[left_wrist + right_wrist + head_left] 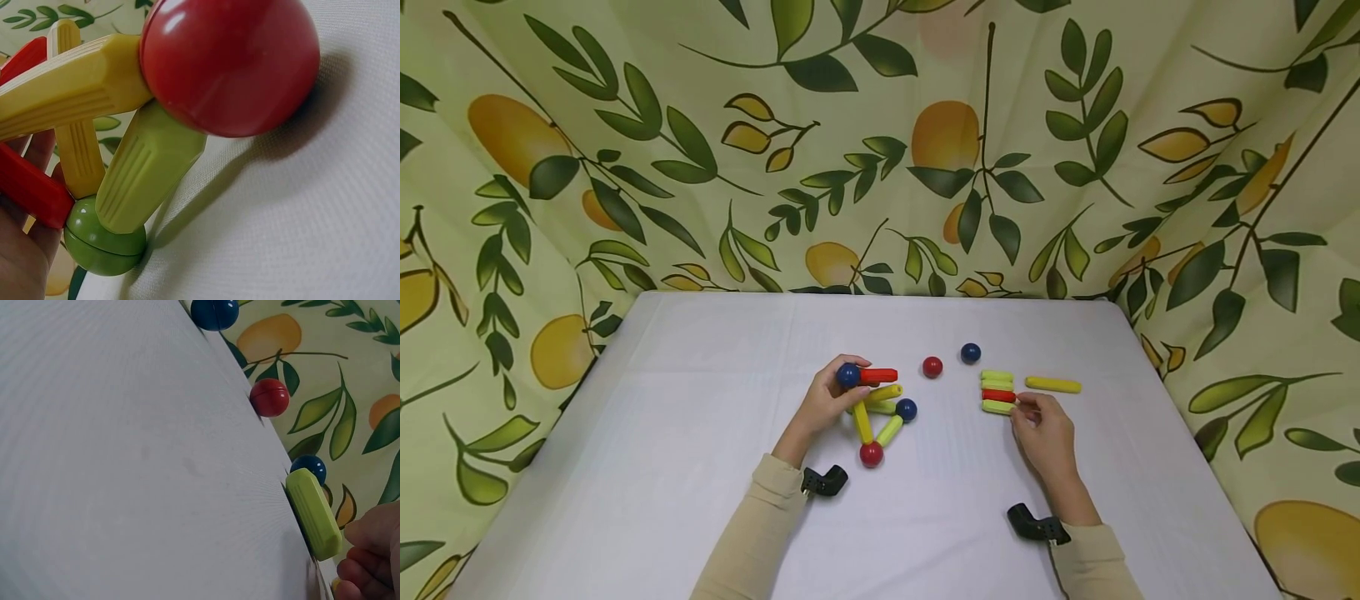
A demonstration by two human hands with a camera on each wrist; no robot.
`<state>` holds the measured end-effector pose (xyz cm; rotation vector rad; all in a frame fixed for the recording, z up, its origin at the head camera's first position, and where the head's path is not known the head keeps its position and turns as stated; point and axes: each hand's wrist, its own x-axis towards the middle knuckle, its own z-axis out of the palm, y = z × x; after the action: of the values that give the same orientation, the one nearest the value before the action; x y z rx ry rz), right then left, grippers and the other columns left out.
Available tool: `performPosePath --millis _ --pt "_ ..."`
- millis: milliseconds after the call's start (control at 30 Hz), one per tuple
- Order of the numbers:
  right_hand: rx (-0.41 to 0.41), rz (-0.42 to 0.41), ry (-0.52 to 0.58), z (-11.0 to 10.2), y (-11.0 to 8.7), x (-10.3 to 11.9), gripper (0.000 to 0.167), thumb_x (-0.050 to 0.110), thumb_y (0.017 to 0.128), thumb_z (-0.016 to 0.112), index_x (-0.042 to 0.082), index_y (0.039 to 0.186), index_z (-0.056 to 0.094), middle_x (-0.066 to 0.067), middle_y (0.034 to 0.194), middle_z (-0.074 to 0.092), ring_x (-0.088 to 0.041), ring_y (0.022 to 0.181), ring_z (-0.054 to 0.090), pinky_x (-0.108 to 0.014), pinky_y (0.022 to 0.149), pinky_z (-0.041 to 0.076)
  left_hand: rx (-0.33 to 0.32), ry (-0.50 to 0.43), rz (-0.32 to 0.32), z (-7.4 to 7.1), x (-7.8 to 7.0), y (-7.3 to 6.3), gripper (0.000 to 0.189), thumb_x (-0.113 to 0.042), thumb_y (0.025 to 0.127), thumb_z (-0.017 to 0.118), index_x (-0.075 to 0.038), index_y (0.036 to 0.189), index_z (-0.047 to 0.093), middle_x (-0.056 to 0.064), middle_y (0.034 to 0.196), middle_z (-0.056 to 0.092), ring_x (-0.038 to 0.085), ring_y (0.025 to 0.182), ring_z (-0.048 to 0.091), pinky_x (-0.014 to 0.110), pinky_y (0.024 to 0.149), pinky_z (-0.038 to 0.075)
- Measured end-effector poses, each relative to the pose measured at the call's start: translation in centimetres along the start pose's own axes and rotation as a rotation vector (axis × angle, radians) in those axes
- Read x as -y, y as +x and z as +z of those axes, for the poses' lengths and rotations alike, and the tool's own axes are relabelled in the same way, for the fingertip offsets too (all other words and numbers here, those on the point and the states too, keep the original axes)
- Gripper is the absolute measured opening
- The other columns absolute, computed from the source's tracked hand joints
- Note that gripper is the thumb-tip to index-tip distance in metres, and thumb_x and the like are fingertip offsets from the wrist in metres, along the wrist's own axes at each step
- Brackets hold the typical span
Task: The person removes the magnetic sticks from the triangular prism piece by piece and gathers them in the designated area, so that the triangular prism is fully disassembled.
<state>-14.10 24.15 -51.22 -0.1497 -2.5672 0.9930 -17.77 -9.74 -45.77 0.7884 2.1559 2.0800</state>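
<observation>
My left hand (822, 410) holds a frame of magnetic sticks and balls at its upper left, by the blue ball (849, 375) with a red stick (880, 375). A yellow stick (863, 423) runs down to a red ball (871, 454), and a lime stick (891, 431) joins that to another blue ball (906, 409). The left wrist view also shows a green ball (103, 240) low in the frame. My right hand (1048, 433) pinches the right end of a red stick (997, 396), which lies in a row between lime sticks (997, 407).
Beyond the row's right end lies a loose yellow stick (1053, 385). A loose red ball (932, 367) and a dark blue ball (971, 353) rest between the frame and the row, further back. Patterned cloth (880, 167) hangs behind the white table (700, 350).
</observation>
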Motion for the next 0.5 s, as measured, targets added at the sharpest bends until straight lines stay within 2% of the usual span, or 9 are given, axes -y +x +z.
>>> performPosePath --millis 100,167,300,367,433,500 --pt "-0.003 0.015 0.036 -0.1 0.0 0.1 0.026 0.006 0.086 0.064 -0.001 0.111 0.060 -0.016 0.106 0.062 -0.029 0.096 0.061 -0.044 0.085 0.053 0.005 -0.008 0.012 0.0 0.1 0.0 0.035 0.013 0.085 0.056 0.016 0.119 0.046 0.032 0.111 0.054 0.016 0.094 0.060 0.017 0.088 0.048" --pt "-0.005 0.013 0.060 -0.1 0.0 0.3 0.028 0.005 0.087 0.064 -0.001 0.113 0.060 -0.016 0.110 0.062 -0.029 0.101 0.060 -0.042 0.088 0.052 0.007 -0.011 0.014 0.0 0.2 0.0 0.035 0.013 0.085 0.056 0.016 0.119 0.046 0.032 0.111 0.054 0.017 0.093 0.060 0.017 0.088 0.049" --pt "-0.010 -0.031 0.107 -0.3 0.1 0.6 0.032 0.003 0.084 0.066 -0.001 0.115 0.060 -0.016 0.114 0.063 -0.028 0.105 0.059 -0.013 0.089 0.046 0.008 -0.012 0.007 0.0 0.3 0.0 0.036 0.013 0.085 0.056 0.017 0.119 0.045 0.033 0.111 0.054 0.016 0.094 0.060 0.017 0.089 0.048" --pt "-0.008 -0.063 0.135 -0.4 0.2 0.9 0.034 0.001 0.082 0.067 -0.002 0.115 0.060 -0.017 0.114 0.063 -0.028 0.106 0.059 -0.005 0.087 0.041 0.008 -0.013 0.006 0.0 0.2 0.0 0.036 0.013 0.085 0.056 0.017 0.119 0.045 0.033 0.112 0.054 0.017 0.094 0.060 0.017 0.089 0.048" --pt "0.010 -0.082 0.141 -0.5 0.2 1.2 0.036 0.002 0.082 0.068 -0.001 0.117 0.060 -0.017 0.115 0.063 -0.028 0.108 0.059 -0.008 0.089 0.043 0.006 -0.014 0.009 0.0 0.2 0.1 0.036 0.014 0.085 0.056 0.018 0.119 0.045 0.033 0.112 0.054 0.018 0.095 0.060 0.017 0.088 0.048" --pt "0.038 -0.085 0.150 -0.5 0.3 1.7 0.036 0.003 0.083 0.068 0.000 0.118 0.059 -0.016 0.116 0.063 -0.028 0.108 0.059 -0.021 0.090 0.048 0.002 -0.013 0.011 0.0 0.2 0.1 0.036 0.013 0.085 0.056 0.016 0.119 0.046 0.033 0.112 0.054 0.020 0.095 0.060 0.017 0.088 0.048"
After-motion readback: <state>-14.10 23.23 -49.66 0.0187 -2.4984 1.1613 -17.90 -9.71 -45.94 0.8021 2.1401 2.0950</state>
